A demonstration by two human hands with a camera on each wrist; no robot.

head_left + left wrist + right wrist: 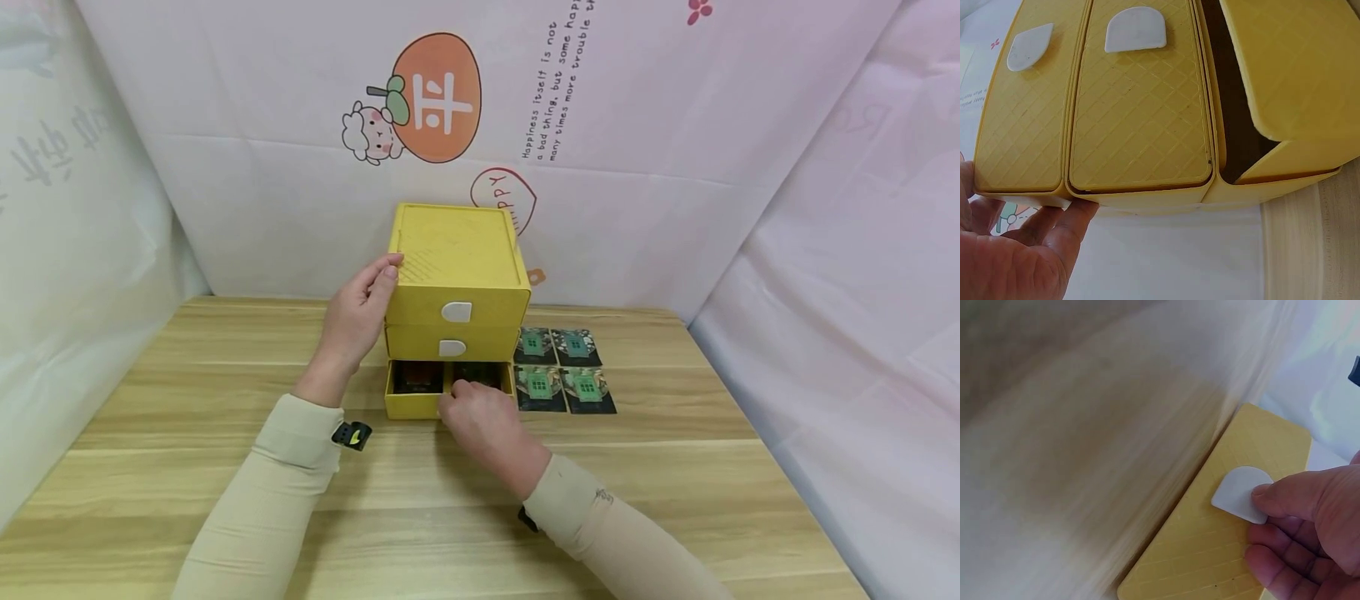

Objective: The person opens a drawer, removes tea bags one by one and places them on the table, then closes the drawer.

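Note:
A yellow three-tier drawer box point(461, 242) stands at the back of the wooden table. Its bottom drawer point(411, 407) is pulled part way out, showing dark packets point(417, 377) in two compartments. My left hand point(352, 317) rests against the box's upper left side, fingers extended along it. In the right wrist view, my right hand point(1310, 531) pinches the white drawer handle point(1235, 492) on the bottom drawer's front, thumb on its face and fingers curled beneath. The two upper drawers point(1141, 112) are closed, each with a white handle.
Several dark square packets with green labels point(539, 383) lie in two rows on the table, right beside the box. A printed white cloth point(300, 208) hangs behind, and pale cloth walls point(840, 250) flank the table point(637, 500).

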